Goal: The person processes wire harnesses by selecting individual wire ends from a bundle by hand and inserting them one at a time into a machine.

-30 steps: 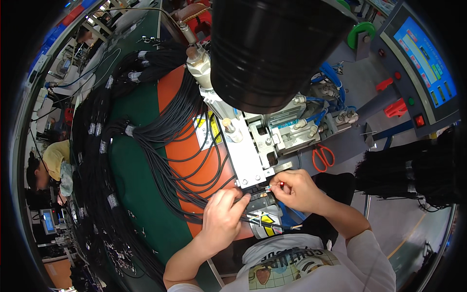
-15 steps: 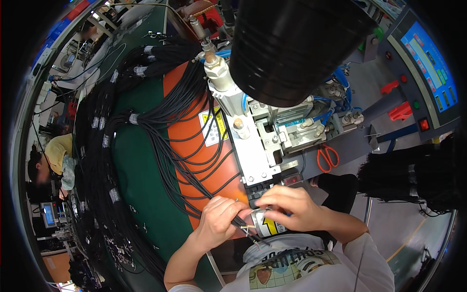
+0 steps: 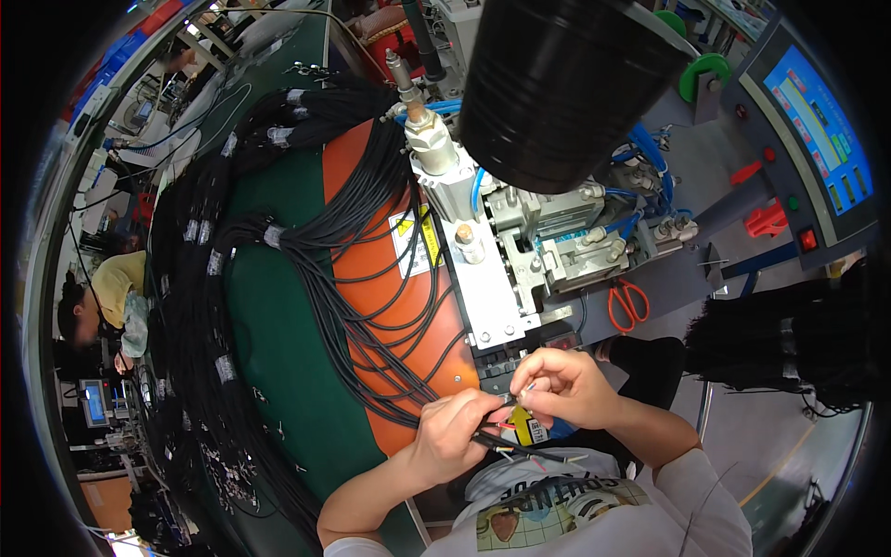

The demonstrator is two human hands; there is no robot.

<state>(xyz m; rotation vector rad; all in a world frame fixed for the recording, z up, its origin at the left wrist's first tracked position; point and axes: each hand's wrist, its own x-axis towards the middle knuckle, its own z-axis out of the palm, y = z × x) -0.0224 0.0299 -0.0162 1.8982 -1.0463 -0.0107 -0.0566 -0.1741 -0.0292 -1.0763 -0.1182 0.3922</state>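
Apparently one cable end (image 3: 509, 401) spans left fingers (image 3: 460, 414) to right fingers (image 3: 548, 401)

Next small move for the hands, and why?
Probably straighten the thin wire end with the right hand while the left hand steadies the black cables: the right appears to pinch that end, the left grips the cables, and other cable ends splay unevenly.

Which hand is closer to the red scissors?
Right. The right hand is below and left of the red-handled scissors in the picture; the left hand is farther away, lower and more to the left.
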